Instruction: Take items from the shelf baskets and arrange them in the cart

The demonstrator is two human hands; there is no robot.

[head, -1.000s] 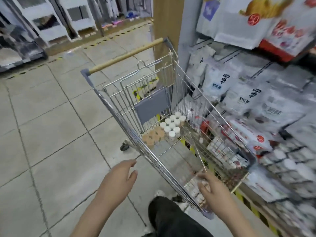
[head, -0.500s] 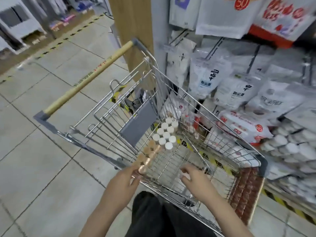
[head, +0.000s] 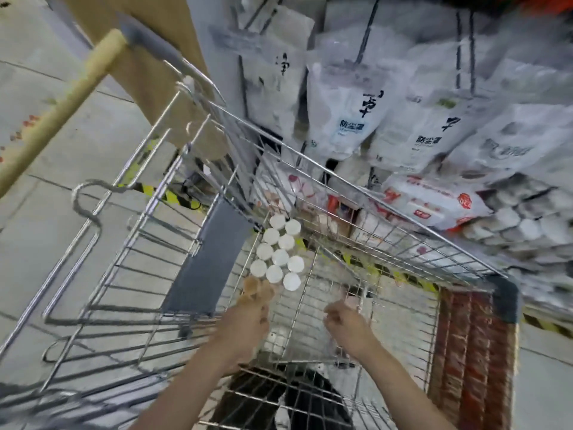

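A silver wire shopping cart (head: 366, 212) fills the middle of the frame, seen from above, its pale wooden push handle (head: 59, 110) slanting across the upper left and a flat grey plastic panel (head: 206, 262) standing inside its left end. Behind it, across the upper right, hang rows of white plastic pouches with black lettering (head: 347, 116), blurred by motion. Below them at the right edge lies a white pack with red print (head: 431, 203), and beside that a stack of small white rounded goods (head: 521, 225), too smeared to identify. A dark red patterned block (head: 465, 352) sits against the cart's lower right corner. The grey tiled floor (head: 37, 243) shows at the left, with a yellow-and-black striped strip (head: 167, 195) visible through the wires.

Inside the cart, near the grey panel, a cluster of round white caps (head: 279, 252) stands packed together in tight rows. Just below it, touching the lowest caps, are a few tan round-topped pieces (head: 259, 290).

The person's left hand (head: 248, 321) reaches in from the bottom centre, fingers curled around the tan pieces. The right hand (head: 350, 324) is lower right of the caps, over the wire floor, its fingers curled; whether it is holding something or closed on nothing, I cannot tell.
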